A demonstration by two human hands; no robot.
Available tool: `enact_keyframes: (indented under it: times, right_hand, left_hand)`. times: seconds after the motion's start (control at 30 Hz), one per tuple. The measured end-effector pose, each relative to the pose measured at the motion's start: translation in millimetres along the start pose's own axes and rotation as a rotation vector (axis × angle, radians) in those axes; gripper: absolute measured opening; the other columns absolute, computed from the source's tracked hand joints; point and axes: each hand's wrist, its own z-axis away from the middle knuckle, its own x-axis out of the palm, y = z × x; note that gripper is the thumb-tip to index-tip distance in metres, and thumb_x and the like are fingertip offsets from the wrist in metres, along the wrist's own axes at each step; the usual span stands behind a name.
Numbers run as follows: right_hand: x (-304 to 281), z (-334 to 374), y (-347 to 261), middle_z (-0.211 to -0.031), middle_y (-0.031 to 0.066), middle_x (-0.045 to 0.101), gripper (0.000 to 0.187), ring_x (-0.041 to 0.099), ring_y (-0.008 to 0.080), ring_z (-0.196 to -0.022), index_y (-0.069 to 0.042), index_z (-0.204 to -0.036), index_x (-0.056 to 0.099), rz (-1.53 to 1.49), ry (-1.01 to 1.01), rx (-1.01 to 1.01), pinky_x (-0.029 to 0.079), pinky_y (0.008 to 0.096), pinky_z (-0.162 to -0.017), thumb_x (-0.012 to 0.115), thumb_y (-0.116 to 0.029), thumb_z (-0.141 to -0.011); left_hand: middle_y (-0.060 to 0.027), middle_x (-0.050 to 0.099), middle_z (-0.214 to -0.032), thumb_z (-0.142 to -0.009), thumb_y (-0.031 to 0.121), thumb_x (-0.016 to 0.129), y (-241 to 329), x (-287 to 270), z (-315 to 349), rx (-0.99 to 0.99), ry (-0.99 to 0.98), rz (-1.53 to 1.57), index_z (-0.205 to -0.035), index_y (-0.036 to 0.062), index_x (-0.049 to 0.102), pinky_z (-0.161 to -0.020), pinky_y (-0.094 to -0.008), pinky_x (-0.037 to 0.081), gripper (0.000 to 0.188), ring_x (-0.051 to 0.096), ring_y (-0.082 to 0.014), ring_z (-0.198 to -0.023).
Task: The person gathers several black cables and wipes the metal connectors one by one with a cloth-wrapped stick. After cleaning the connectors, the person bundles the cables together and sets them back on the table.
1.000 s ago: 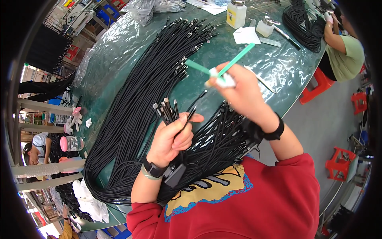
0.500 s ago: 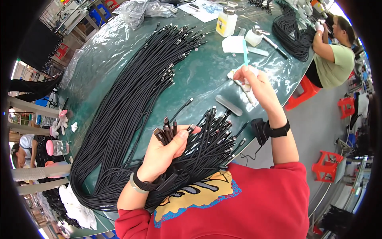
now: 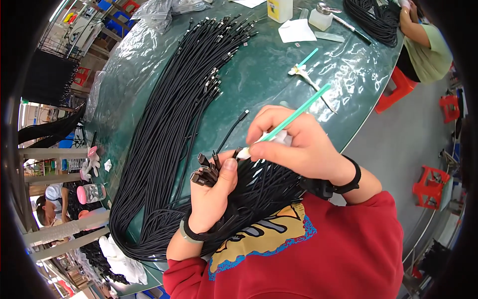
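While the right hand (image 3: pixel 298 147) pinches a teal-stemmed swab (image 3: pixel 291 118), its white tip meets the connector ends just to its left.

Left hand (image 3: pixel 214 192), grip closed around a fanned bundle of black cable connectors (image 3: pixel 206 167), thumb pressed on top; the swab's long axis runs up-right away from them. Beyond, black cables (image 3: pixel 174 124) lie across the green tabletop (image 3: pixel 269 70).

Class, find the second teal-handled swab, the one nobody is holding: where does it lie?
In the head view, the spare swab lies on the green table, upper right, just below the white cloth.
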Motion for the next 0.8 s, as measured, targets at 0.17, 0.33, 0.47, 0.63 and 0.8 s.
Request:
enact_keyframes:
  times: [0.17, 0.33, 0.47, 0.63, 0.8]
  right_hand:
    - [10, 0, 2, -0.071, 0.006, 0.054, 0.015, 0.054, 0.0162, -0.062, -0.002, -0.081, 0.056, 0.222, 0.019, -0.129, 0.04, 0.0258, -0.055, 0.065, -0.006, -0.071]
    - [8, -1, 5, -0.07, 0.0074, 0.055, 0.012, 0.055, 0.0181, -0.062, -0.002, -0.081, 0.056, 0.284, 0.118, -0.184, 0.041, 0.0266, -0.055, 0.063, -0.005, -0.071]
    - [6, -4, 4, -0.07, 0.0079, 0.055, 0.01, 0.055, 0.0196, -0.061, -0.002, -0.08, 0.056, 0.291, 0.131, -0.156, 0.042, 0.0276, -0.054, 0.062, -0.004, -0.072]
    - [8, -8, 3, -0.069, 0.008, 0.055, 0.009, 0.056, 0.0206, -0.059, -0.003, -0.079, 0.056, 0.203, 0.113, -0.108, 0.042, 0.0281, -0.053, 0.061, -0.004, -0.072]
    - [14, -11, 6, -0.068, 0.0078, 0.055, 0.008, 0.056, 0.0201, -0.059, -0.002, -0.078, 0.056, 0.266, 0.095, -0.223, 0.042, 0.0279, -0.052, 0.061, -0.004, -0.073]
  left_hand:
    - [0.0071, 0.041, -0.057, -0.087, 0.013, 0.048, -2, 2, 2, 0.051, 0.052, -0.057, -0.101, -0.0038, 0.056, -0.044, -0.0169, 0.023, 0.023, 0.032, -0.0006, -0.049]
    - [0.007, 0.042, -0.056, -0.087, 0.012, 0.049, 2, -3, -2, 0.016, 0.019, -0.093, -0.099, -0.0039, 0.057, -0.045, -0.0166, 0.024, 0.022, 0.033, -0.0009, -0.049]
    - [0.0071, 0.041, -0.055, -0.087, 0.013, 0.049, 0, -1, -1, 0.043, 0.058, -0.083, -0.097, -0.0038, 0.058, -0.045, -0.017, 0.025, 0.021, 0.033, -0.0008, -0.049]
    - [0.0066, 0.041, -0.055, -0.087, 0.013, 0.049, 3, -2, -2, 0.012, 0.02, -0.088, -0.097, -0.0044, 0.057, -0.044, -0.0175, 0.025, 0.022, 0.034, -0.001, -0.048]
    - [0.0063, 0.041, -0.055, -0.087, 0.013, 0.049, 1, 0, -1, 0.039, 0.068, -0.062, -0.097, -0.0051, 0.057, -0.043, -0.0177, 0.024, 0.022, 0.033, -0.001, -0.048]
